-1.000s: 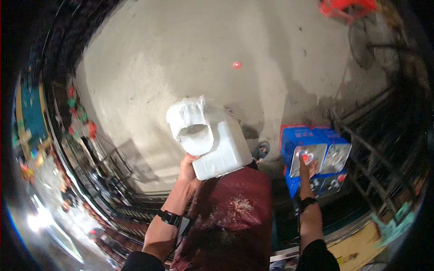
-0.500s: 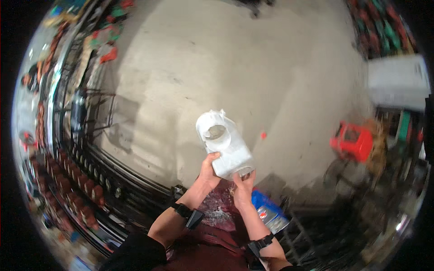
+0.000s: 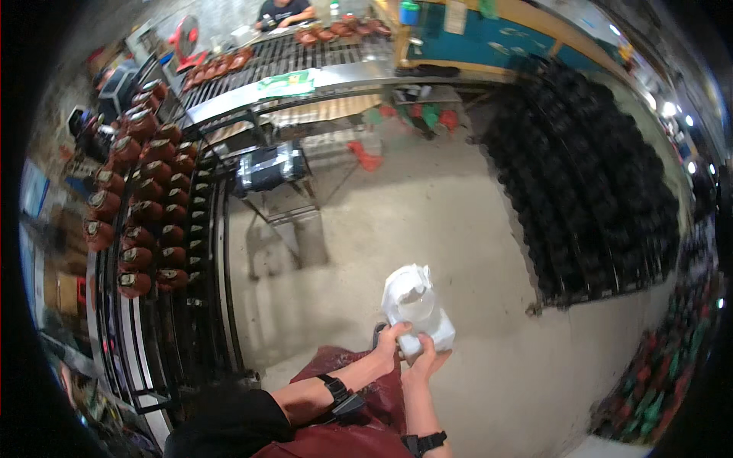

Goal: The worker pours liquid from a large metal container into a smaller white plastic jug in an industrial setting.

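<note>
In front of my body I hold a white plastic container (image 3: pixel 438 327) with a wide round opening toward its far end and a boxy near end. My left hand (image 3: pixel 389 342) grips its near left side, thumb on top. My right hand (image 3: pixel 425 362) closes on the near right end, with the thumb on the upper face and fingers beneath. What the opening holds, if anything, is too blurred to tell. Below my hands hangs a dark red apron (image 3: pixel 336 362).
On the left stands a metal rack (image 3: pixel 223 305) of reddish-brown rounded pieces. A stool (image 3: pixel 267 168) with a dark padded top is beyond it. Farther off, a person (image 3: pixel 286 11) sits behind a slatted bench (image 3: pixel 229 103). Black pieces fill a rack (image 3: pixel 580 183) at right.
My view has swung left, bringing the rack, stool and bench into fuller sight. The container stays in both hands and now sits lower and farther right in the picture.
</note>
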Demonstrator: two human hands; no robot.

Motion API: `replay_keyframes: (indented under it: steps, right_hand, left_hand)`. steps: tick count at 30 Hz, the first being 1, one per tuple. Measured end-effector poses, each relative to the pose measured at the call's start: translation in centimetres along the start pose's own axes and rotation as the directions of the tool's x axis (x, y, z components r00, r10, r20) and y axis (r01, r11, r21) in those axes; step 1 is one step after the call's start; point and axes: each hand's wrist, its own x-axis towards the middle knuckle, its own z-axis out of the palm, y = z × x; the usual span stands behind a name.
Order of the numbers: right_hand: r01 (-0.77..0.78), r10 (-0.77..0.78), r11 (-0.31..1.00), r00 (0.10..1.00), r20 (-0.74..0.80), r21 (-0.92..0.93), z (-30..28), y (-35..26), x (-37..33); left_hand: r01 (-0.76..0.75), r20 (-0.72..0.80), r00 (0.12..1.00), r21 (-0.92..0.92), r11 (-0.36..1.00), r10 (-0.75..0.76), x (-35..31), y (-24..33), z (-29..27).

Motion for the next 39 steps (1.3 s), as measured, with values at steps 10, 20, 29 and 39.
replay_keyframes:
  steps: [10,20,29,39]
  right_hand:
    - [0.1,0.039,0.963,0.866,0.498,-0.249,33.3,-6.0,10.1]
    - [0.408,0.095,0.788,0.66,0.745,-0.461,76.2,-7.7,21.4]
    - [0.888,0.179,-0.068,0.459,0.87,-0.455,114.5,-4.5,19.6]
    - [0.921,0.135,-0.385,0.0,0.991,0.052,132.6,13.0,19.7]
  left_hand:
    - [-0.319,-0.118,0.942,-0.008,0.948,0.316,7.0,28.5,9.8]
    - [-0.644,0.059,0.757,0.239,0.727,0.651,7.3,61.5,-0.9]
    - [-0.557,-0.829,0.359,0.179,0.811,0.43,5.8,60.3,-9.5]
    - [-0.553,-0.842,0.512,-0.475,0.685,-0.171,12.8,39.9,4.7]
